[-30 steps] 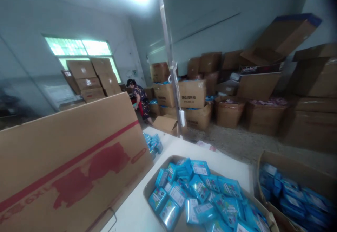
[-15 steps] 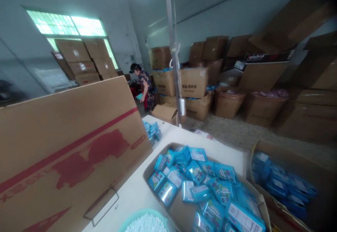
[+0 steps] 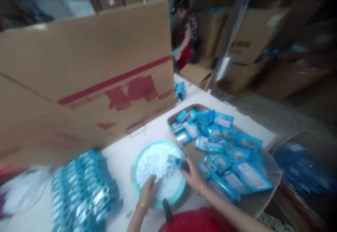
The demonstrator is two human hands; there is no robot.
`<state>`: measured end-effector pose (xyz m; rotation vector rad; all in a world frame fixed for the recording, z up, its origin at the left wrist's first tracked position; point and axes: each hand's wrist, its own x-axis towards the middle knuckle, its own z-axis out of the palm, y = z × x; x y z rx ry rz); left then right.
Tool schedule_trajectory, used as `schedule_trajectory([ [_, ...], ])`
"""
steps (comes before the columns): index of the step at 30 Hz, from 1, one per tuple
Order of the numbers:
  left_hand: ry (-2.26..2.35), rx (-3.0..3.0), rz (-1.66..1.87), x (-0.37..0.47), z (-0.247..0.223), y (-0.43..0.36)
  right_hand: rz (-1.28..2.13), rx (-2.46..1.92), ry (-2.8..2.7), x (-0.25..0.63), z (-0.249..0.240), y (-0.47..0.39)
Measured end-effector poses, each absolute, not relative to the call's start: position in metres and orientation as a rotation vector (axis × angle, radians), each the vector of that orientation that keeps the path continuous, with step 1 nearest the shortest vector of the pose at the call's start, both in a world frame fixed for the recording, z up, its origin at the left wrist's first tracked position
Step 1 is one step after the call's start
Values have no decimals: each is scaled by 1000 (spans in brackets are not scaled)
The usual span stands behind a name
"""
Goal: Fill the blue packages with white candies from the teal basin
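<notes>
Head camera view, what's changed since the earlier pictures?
The view has tipped down and swung left, bringing in both hands: the right hand holds a small blue pack over the green basin, the left hand is at its white pieces. The shallow box of packs and cardboard panel stayed put.

Round turquoise basin (image 3: 134, 176), upright on the white tabletop (image 3: 119, 160) before you, filled with small white pieces (image 3: 150, 161), small blue pack (image 3: 176, 161), blurred, in your right hand (image 3: 193, 175) over the basin's right side, open or sealed indeterminable.
</notes>
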<state>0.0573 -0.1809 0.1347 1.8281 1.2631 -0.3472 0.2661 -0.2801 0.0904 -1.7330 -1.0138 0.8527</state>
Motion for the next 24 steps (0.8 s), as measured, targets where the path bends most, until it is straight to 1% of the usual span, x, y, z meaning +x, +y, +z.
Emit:
schedule_trajectory([
  [3, 1333, 1855, -140, 24, 134, -183, 792, -1719, -1092, 268, 86, -282],
  [6, 1220, 1998, 42, 7, 160, -176, 741, -1714, -1218, 269, 90, -281],
  [8, 1149, 2099, 64, 7, 182, -170, 702, -1713, -1303, 265, 91, -279],
  [12, 1016, 2303, -131, 23, 219, -160, 626, -1666, -1441, 255, 90, -275],
  [19, 973, 2635, -722, 79, 270, -166, 549, -1579, -1571, 246, 84, -274],
  [21, 954, 2707, -761, 89, 281, -173, 552, -1565, -1570, 245, 82, -274],
  [24, 943, 2737, -726, 87, 286, -175, 576, -1558, -1555, 247, 81, -276],
])
